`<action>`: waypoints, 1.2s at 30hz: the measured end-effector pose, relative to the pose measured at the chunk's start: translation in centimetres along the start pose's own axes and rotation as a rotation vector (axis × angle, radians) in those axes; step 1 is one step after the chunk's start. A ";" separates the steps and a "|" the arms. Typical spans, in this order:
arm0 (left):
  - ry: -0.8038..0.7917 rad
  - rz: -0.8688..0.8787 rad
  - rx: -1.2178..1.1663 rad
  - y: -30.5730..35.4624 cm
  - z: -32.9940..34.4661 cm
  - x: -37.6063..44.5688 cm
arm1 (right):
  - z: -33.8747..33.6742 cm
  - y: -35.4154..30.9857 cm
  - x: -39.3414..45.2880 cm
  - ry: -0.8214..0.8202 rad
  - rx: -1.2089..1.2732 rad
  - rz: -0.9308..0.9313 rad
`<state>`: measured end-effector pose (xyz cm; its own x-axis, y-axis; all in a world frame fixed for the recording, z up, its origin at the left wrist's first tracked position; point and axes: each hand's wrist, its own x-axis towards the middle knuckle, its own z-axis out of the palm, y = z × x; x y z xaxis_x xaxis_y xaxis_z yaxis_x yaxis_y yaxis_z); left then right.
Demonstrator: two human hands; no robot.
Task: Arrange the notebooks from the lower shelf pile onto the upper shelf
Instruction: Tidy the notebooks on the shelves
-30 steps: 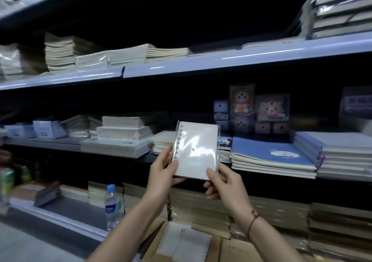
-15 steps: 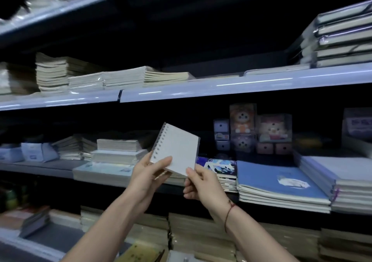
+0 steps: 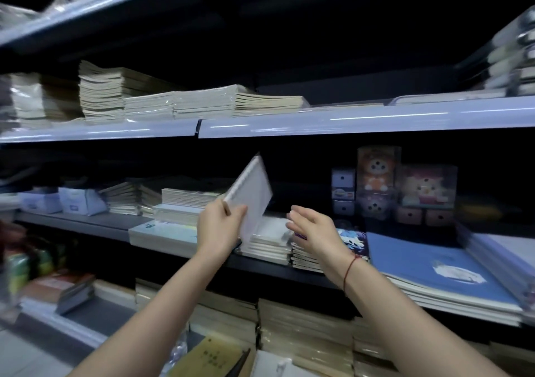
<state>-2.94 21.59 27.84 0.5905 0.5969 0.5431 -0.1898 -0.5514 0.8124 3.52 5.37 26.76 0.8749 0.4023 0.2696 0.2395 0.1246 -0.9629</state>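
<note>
The left hand (image 3: 221,226) grips a small white spiral notebook (image 3: 251,195) by its lower corner, fingers curled round the edge near the wire binding. The notebook is tilted, its top corner leaning up and to the right, and it hangs above the front edge of the middle shelf (image 3: 86,226), over a low stack of white notebooks (image 3: 267,243) that sits just back from that edge. The right hand (image 3: 314,229) hovers just to the right of the notebook, apart from it, fingers relaxed and loosely spread, holding nothing; a red string bracelet (image 3: 348,269) circles its wrist.

Beside the white stack lies a pile with an illustrated cover (image 3: 351,240), and further right 1 broad stack of blue notebooks (image 3: 428,266) reaches the shelf's front edge. Behind these stand boxed cartoon figures (image 3: 376,171), somewhat blurred. The upper shelf (image 3: 347,120) carries cream notebook stacks (image 3: 202,101) toward its left half. On the lower shelf, packed piles of notebooks (image 3: 304,327) fill the space beneath the arms, and what may be a brown-covered book (image 3: 208,359) lies at the bottom edge of view
</note>
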 end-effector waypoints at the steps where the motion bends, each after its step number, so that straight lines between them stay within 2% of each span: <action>1: 0.036 0.114 0.176 0.3 0.0 -0.2 | 0.2 -0.3 0.1 -0.016 0.045 -0.003; 4: 0.093 0.400 0.613 0.8 0.4 -0.6 | 1.3 -1.3 0.7 -0.088 0.218 0.015; 7: 0.061 0.734 0.818 1.0 1.1 -1.2 | 2.2 -2.2 1.2 -0.137 0.404 0.094; 10: -0.024 0.771 0.876 0.4 1.2 -0.7 | 2.3 -2.1 1.8 -0.079 0.401 0.114; 12: -0.084 0.807 0.835 -0.6 1.5 -0.1 | 2.0 -2.0 2.0 -0.073 0.360 0.118; 14: -0.129 0.708 0.744 -1.1 1.6 0.3 | 1.5 -1.8 2.4 -0.075 0.350 0.135; 16: -0.160 0.452 0.690 -1.4 1.6 0.3 | 1.1 -1.6 2.9 -0.047 0.348 0.153; 18: -0.115 0.209 0.613 -2.3 1.6 0.5 | 0.7 -1.0 3.5 -0.014 0.341 0.160; 20: -0.058 0.103 0.486 -3.1 1.7 0.7 | 0.4 -0.4 4.2 0.037 0.311 0.162; 23: -0.136 0.005 0.213 -4.0 2.4 1.6 | 0.9 0.2 5.3 0.132 0.262 0.166; 25: -0.133 -0.039 0.157 -4.5 2.7 1.9 | 1.2 1.0 6.1 0.171 0.182 0.172; 27: -0.128 -0.031 0.208 -5.2 2.6 2.2 | 1.3 1.8 6.8 0.209 0.004 0.153; 31: -0.190 -0.034 0.279 -6.2 2.8 3.1 | 0.7 1.8 7.4 0.248 -0.587 0.093; 36: -0.340 -0.044 0.364 -6.5 2.4 3.8 | -0.6 2.5 7.0 0.090 -0.714 0.109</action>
<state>2.42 26.05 24.14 0.8253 0.4345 0.3607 0.0920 -0.7337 0.6733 10.44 7.98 26.23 0.9333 0.2985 0.1995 0.3385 -0.5463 -0.7662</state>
